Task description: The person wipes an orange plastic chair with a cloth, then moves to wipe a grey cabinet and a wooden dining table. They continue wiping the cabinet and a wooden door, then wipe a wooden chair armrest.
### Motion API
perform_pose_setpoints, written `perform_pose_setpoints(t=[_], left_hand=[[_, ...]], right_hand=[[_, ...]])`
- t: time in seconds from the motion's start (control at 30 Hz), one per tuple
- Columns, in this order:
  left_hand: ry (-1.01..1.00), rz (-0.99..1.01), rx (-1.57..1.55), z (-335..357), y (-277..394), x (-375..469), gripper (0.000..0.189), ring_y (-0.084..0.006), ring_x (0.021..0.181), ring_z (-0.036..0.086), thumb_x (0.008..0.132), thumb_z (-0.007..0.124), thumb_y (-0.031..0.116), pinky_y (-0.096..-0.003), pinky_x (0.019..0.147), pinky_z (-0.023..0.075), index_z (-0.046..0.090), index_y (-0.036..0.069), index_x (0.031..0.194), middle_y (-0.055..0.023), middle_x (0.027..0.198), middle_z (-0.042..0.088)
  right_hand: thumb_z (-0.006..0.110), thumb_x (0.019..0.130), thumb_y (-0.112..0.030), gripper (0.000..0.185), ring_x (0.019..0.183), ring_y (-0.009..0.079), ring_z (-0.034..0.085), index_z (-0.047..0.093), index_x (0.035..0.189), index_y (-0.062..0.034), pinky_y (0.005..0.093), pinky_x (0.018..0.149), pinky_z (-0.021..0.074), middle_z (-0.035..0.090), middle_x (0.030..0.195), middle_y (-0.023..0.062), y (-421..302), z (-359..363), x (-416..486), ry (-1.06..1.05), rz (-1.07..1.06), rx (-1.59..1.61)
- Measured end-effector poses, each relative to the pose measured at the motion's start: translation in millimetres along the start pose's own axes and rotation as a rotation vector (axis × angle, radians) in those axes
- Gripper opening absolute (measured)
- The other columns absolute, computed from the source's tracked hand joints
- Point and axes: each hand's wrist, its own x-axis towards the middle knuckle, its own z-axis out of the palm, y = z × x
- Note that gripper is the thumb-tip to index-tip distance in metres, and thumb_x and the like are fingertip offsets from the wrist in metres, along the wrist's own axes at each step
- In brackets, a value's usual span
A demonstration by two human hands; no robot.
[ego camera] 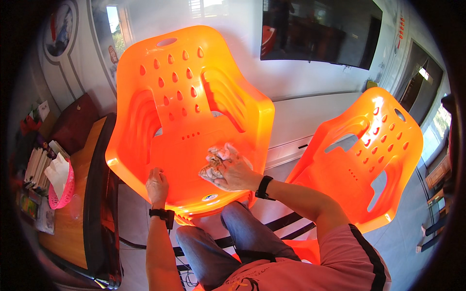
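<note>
A stack of orange plastic armchairs (182, 156) stands right in front of me, with rows of drop-shaped holes in the top chair's backrest. My right hand (235, 172) presses a crumpled patterned cloth (214, 163) onto the right part of its seat. Near the seat's front left edge rests my left hand (157, 184), its fingers curled; no object shows in it. A black band is on each wrist. To the right stands another orange plastic armchair (338, 174), apart from the stack.
At the left is a wooden table (78, 203) with a pink plastic basket (62, 189), papers and a dark red box (76, 122). A long white cabinet (291, 120) runs along the wall below a television (320, 32). Another person's legs (433, 229) show at the far right.
</note>
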Motion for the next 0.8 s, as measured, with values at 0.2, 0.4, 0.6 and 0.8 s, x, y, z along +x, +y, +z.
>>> perform_pose_setpoints(t=[0.2,0.4,0.6,0.8], left_hand=[[0.013,0.012,0.002,1,0,0,0.011,-0.0386,0.089,0.064,0.090,0.053,0.010,-0.0496,0.074,0.0510,0.060,0.007,0.099,-0.0156,0.097,0.065],[0.009,0.012,-0.003,1,-1,-1,0.011,-0.0390,0.088,0.064,0.090,0.053,0.009,-0.0500,0.074,0.0510,0.059,0.007,0.099,-0.0155,0.097,0.065],[0.002,0.008,0.013,2,-1,-1,0.011,-0.0388,0.088,0.064,0.090,0.054,0.008,-0.0496,0.073,0.0511,0.059,0.007,0.099,-0.0155,0.097,0.065],[-0.017,0.001,0.014,0,-1,-1,0.011,-0.0387,0.088,0.064,0.090,0.054,0.009,-0.0495,0.073,0.0509,0.059,0.007,0.100,-0.0159,0.097,0.065]], right_hand=[[0.066,0.081,-0.047,0.060,0.136,0.0322,0.042,0.060,0.128,-0.0106,0.0594,0.115,0.0203,0.056,0.135,0.0130,-12,13,1,0.018,0.001,0.081],[0.067,0.081,-0.052,0.069,0.139,0.0302,0.039,0.055,0.134,-0.0087,0.0590,0.116,0.0194,0.053,0.139,0.0142,-28,20,7,-0.007,0.103,0.140],[0.064,0.082,-0.051,0.070,0.139,0.0315,0.041,0.053,0.136,-0.0082,0.0583,0.116,0.0196,0.050,0.143,0.0157,-27,24,19,-0.071,0.096,0.156],[0.059,0.085,-0.054,0.072,0.140,0.0337,0.039,0.049,0.140,-0.0082,0.0624,0.113,0.0221,0.050,0.144,0.0168,-24,38,21,-0.082,0.085,0.114]])
